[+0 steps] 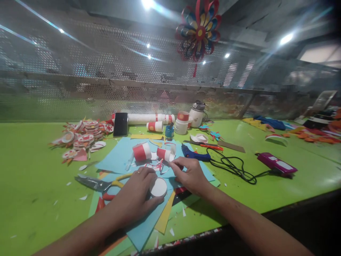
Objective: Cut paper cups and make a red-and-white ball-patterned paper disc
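Note:
My left hand (138,192) curls its thumb and fingers around a white paper disc (158,187), which looks like a cut-off cup bottom. With thumb and forefinger pinched together, my right hand (188,174) is beside a small red-and-white cut cup (163,154); what lies in the pinch is too small to make out. A larger red-and-white paper cup (141,152) rests on its side further left. Red and white paper strips (157,166) lie between the hands on light blue paper (114,156). Scissors (98,184) with yellow and red handles lie beside my left hand.
A blue glue gun (195,153) lies beyond my right hand, its black cable running to a magenta box (277,164). Decorated discs (85,137) pile up at left. A phone (120,124), stacked cups (181,123), a blue bottle (169,132) and a white flask (197,114) stand behind.

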Tool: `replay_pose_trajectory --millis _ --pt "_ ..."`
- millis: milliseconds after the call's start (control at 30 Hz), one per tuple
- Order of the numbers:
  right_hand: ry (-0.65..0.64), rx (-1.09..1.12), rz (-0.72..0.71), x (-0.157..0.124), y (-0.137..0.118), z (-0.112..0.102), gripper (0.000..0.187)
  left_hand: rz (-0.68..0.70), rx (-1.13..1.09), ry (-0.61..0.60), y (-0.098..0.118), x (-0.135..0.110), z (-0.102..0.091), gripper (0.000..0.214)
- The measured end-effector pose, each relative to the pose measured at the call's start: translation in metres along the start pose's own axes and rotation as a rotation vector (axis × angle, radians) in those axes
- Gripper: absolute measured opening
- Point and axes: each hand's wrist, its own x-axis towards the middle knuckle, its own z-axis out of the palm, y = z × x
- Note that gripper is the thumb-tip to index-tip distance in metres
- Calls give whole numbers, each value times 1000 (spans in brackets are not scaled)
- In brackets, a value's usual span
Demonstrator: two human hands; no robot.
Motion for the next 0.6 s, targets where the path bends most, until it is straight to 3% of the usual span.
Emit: replay_pose_trajectory --millis 433,600 --pt "-49 15 -6 -1 2 3 27 -24 -38 14 1 -2 -1 27" --pt "-68 16 -16 -1 -1 3 28 -48 -67 7 1 -1 -2 37"
